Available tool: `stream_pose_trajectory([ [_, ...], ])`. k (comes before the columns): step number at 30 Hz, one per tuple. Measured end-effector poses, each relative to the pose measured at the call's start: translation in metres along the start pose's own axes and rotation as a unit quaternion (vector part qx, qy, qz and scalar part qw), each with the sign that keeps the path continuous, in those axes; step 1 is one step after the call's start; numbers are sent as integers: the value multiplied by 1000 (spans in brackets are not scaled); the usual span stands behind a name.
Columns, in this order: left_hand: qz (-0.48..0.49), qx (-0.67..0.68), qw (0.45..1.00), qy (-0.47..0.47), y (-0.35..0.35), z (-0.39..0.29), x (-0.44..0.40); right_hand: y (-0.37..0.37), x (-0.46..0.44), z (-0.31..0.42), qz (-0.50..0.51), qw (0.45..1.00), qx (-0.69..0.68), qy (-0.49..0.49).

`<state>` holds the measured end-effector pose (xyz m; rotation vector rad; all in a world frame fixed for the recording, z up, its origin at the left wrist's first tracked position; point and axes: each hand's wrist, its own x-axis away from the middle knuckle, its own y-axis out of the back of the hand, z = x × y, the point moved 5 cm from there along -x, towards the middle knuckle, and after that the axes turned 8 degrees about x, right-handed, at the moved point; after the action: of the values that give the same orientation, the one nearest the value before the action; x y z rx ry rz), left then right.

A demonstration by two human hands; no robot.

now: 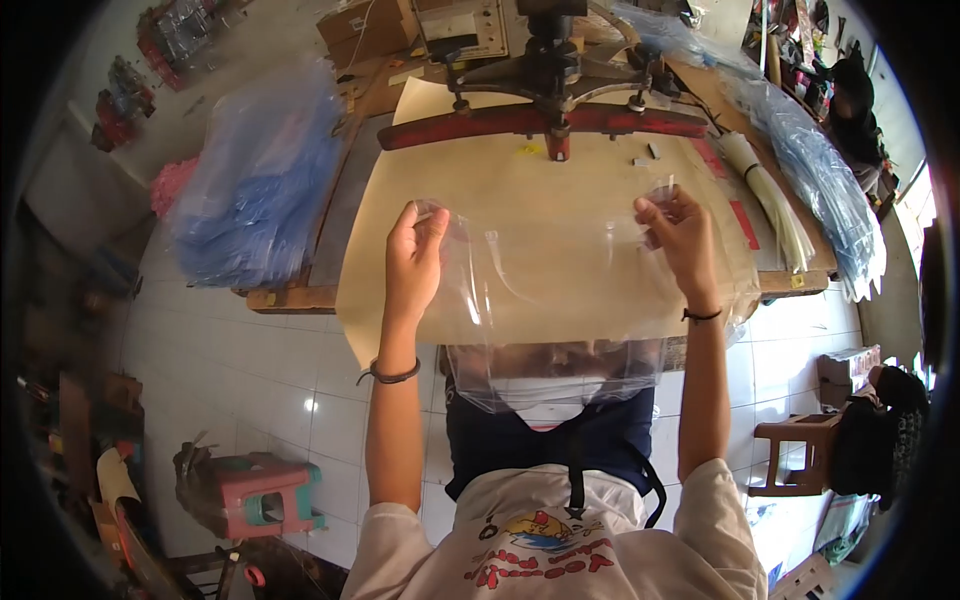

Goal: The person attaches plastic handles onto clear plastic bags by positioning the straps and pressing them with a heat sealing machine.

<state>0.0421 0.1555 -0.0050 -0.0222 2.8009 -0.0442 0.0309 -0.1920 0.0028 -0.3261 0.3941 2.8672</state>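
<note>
A clear plastic bag [560, 372] hangs stretched between my two hands, its lower part drooping past the table's front edge over my lap. My left hand [414, 255] pinches its upper left corner between thumb and fingers. At the upper right corner, my right hand [682, 235] grips the plastic the same way. Both hands are above a tan paper sheet [480, 180] spread over the table. Beyond them stands a press with a long red bar [460, 127], apart from the bag.
Bluish plastic sheets [250, 220] are piled at the table's left. On the right lie a bundle of pale strips [770, 205] and more clear plastic [820, 190]. Small grey pieces [654, 151] rest near the red bar. A pink and green stool [265, 495] stands on the floor.
</note>
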Motion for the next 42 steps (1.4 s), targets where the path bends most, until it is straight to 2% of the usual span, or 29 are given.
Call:
stream_pose_trajectory([
  [2,-16,-37,998,-40,-1,10,-5,-7,-4,-21,-3,1000,-12,-9],
  [4,-32,-70,993,-89,-4,11,-3,-6,3,-3,-11,1000,17,-21],
  [6,-36,-65,997,-37,-3,14,-1,-8,7,-7,7,999,-8,-50],
  [10,-44,-46,997,39,-4,11,4,-9,3,-16,-4,999,-19,-36],
  [12,-53,-29,998,23,-4,12,4,-7,2,-17,-10,999,26,-23],
  [15,-19,-31,999,-11,-3,14,4,-11,2,-19,-11,999,-45,-7],
  [18,-15,-36,999,-17,-3,13,3,-5,4,-12,10,996,55,-70],
  [21,-42,-19,999,6,0,12,2,-7,14,-8,105,992,-66,-12],
  [23,-55,11,998,14,4,12,3,-15,13,-7,95,992,-45,64],
  [25,-61,54,997,15,4,13,3,-18,16,-7,87,992,-47,73],
  [30,-40,47,998,18,4,12,4,-9,13,-25,112,988,-96,-46],
  [34,-1,24,1000,6,-2,12,1,-13,13,-17,64,991,-114,-35],
  [36,10,37,999,28,-4,10,1,-11,11,-25,37,994,-95,-25],
  [37,16,44,998,41,-4,10,3,-6,11,-22,42,998,-31,-19],
  [42,44,118,989,72,-3,12,4,-6,14,-18,59,997,-45,-29],
])
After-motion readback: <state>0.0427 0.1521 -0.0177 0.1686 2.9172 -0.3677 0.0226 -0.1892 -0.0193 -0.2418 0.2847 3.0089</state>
